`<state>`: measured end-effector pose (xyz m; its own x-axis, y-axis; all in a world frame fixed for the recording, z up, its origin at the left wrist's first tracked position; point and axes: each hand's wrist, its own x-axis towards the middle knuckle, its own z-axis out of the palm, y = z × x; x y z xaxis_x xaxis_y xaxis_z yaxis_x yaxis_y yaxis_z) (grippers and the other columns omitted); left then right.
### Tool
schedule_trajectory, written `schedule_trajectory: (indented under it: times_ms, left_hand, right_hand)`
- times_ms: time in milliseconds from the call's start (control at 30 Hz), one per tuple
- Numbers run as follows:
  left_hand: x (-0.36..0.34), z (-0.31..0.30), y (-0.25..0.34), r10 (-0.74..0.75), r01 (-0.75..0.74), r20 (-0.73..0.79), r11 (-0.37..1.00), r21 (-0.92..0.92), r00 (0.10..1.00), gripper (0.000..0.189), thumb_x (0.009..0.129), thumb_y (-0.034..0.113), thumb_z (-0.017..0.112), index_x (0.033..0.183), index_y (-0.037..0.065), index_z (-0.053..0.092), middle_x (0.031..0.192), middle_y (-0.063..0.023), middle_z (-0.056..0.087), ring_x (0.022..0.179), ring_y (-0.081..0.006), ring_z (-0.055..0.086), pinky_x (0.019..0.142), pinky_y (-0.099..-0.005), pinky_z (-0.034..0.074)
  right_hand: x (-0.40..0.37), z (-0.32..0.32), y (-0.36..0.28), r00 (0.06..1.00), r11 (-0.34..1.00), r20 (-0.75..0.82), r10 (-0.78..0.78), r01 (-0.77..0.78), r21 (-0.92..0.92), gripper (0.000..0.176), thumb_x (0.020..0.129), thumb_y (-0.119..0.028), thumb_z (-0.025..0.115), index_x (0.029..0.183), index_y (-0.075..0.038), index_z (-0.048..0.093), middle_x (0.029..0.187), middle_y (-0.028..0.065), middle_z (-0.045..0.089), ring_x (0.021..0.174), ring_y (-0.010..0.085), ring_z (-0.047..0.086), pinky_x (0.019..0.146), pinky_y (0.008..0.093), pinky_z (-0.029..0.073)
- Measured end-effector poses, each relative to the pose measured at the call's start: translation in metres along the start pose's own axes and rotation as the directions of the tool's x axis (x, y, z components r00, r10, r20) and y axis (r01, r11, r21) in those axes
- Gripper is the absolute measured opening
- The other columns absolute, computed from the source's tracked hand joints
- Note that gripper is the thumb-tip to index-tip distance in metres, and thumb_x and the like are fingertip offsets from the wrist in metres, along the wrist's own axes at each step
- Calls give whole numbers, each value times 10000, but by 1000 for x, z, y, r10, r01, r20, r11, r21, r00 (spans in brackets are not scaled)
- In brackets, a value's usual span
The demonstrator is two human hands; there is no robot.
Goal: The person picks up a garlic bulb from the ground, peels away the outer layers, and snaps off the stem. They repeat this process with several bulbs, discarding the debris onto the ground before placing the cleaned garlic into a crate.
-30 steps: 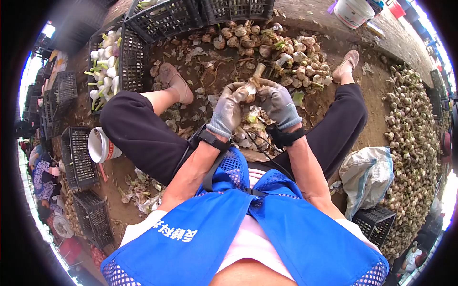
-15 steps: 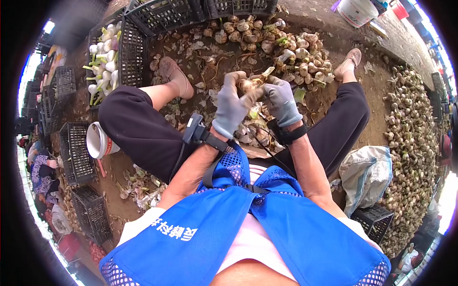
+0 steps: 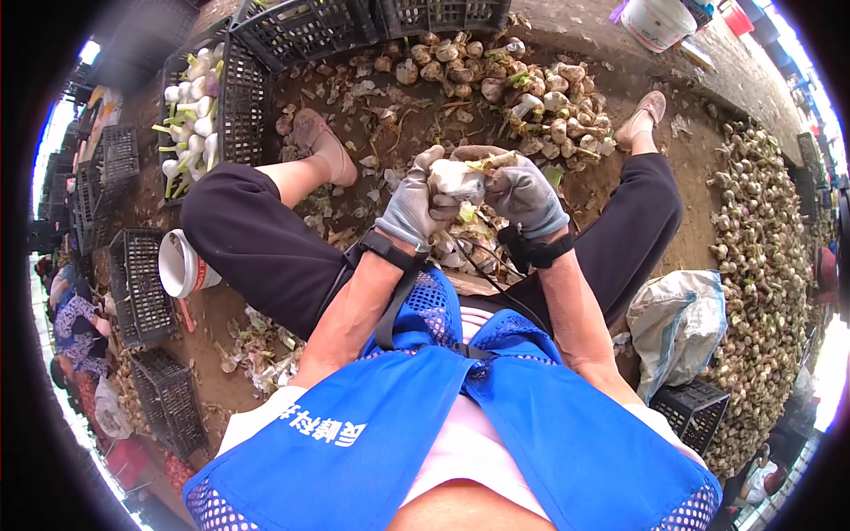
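Between my two gloved hands, above my lap, is a garlic bulb (image 3: 458, 180) with white skin showing. My left hand (image 3: 413, 202) is closed around its left side, thumb and fingers bent. On the other side my right hand (image 3: 524, 196) has its fingers curled in against the bulb, by a strip of brownish dry stem and skin (image 3: 489, 163). The fingertips of the right hand are partly hidden. Beneath the hands lies a heap of peeled-off garlic skins (image 3: 478, 232). Ahead is a pile of unpeeled garlic bulbs (image 3: 558, 111).
A black crate of cleaned white garlic (image 3: 190, 133) stands at the left, with more black crates (image 3: 305, 34) ahead. A white bucket (image 3: 180, 265) sits beside my left knee. To the right are a woven sack (image 3: 677, 327) and a long garlic heap (image 3: 761, 283). Another person (image 3: 78, 319) is far left.
Both hands have turned, bringing the garlic bulb's white side into view where a brownish blur was. My left hand has moved slightly left and down.
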<state>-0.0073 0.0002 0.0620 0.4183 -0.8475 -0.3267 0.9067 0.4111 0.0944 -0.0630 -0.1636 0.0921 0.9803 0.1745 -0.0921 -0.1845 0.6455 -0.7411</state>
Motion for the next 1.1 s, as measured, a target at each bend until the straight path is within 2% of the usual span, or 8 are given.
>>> schedule_trajectory:
  times_ms: [167, 300, 467, 633, 700, 767, 967, 1100]
  left_hand:
    - [6, 7, -1, 571, -226, -164, 550, 804, 804, 513, 875, 487, 440, 1001, 1, 546, 760, -53, 597, 556, -80, 516, 453, -202, 429]
    - [0, 27, -13, 607, -443, 188, 301, 845, 772, 379, 893, 344, 505, 1054, 1, 533, 944, -43, 597, 787, -59, 532, 715, -164, 421]
    - [-4, 33, -7, 459, -321, -121, 764, 560, 880, 198, 797, 91, 521, 984, 25, 540, 813, -43, 581, 620, -81, 524, 474, -188, 395]
    - [0, 19, 3, 563, -252, -296, 698, 671, 771, 201, 793, 74, 474, 987, 33, 511, 765, -85, 587, 606, -165, 578, 440, -212, 405]
    - [1, 9, 12, 533, -306, -309, 774, 554, 788, 197, 811, 71, 453, 997, 28, 499, 794, -104, 582, 644, -197, 592, 470, -216, 421]
    - [6, 14, 7, 546, -364, -278, 783, 504, 790, 178, 825, 64, 480, 997, 23, 501, 829, -98, 577, 653, -180, 583, 501, -225, 436]
    - [5, 20, -10, 757, -395, 124, 188, 899, 642, 236, 819, 27, 558, 1049, -6, 517, 899, -61, 583, 747, -112, 571, 683, -229, 481]
    - [-3, 33, -10, 692, -460, 39, 436, 773, 721, 243, 812, 19, 570, 1047, -24, 523, 922, -74, 596, 798, -117, 582, 730, -229, 482]
  right_hand:
    - [8, -24, 25, 998, 975, -57, 9, 4, 223, 521, 672, 21, 451, 1187, 98, 443, 1012, 137, 597, 815, 144, 603, 668, 188, 479]
    - [2, -10, 11, 989, 996, -133, -69, 76, 54, 490, 700, 40, 404, 1185, 93, 445, 1011, 143, 598, 798, 160, 614, 709, 233, 502]
    - [-1, 3, -1, 991, 924, -137, 3, 50, 380, 548, 676, 41, 397, 1221, 95, 385, 1080, 208, 548, 914, 253, 583, 813, 329, 490]
    - [-22, -21, -64, 940, 772, -121, -318, 331, 543, 596, 671, 42, 446, 1262, 20, 368, 893, 167, 571, 786, 178, 569, 689, 285, 503]
    - [-31, -24, -72, 902, 814, -148, -405, 430, 391, 525, 703, 56, 451, 1224, -9, 448, 895, 153, 598, 776, 155, 568, 684, 260, 494]
    - [-29, -18, -64, 930, 661, -142, -339, 128, -739, 402, 751, 43, 481, 1149, 12, 528, 919, 136, 614, 804, 152, 577, 715, 252, 486]
    - [7, 3, 12, 938, 751, -284, -199, -41, -659, 263, 779, -49, 603, 1012, 71, 586, 879, 104, 649, 769, 125, 589, 707, 237, 466]
    - [14, -2, 34, 880, 719, -379, -287, -63, -692, 160, 747, 23, 537, 869, 63, 632, 747, 78, 643, 668, 88, 563, 609, 231, 454]
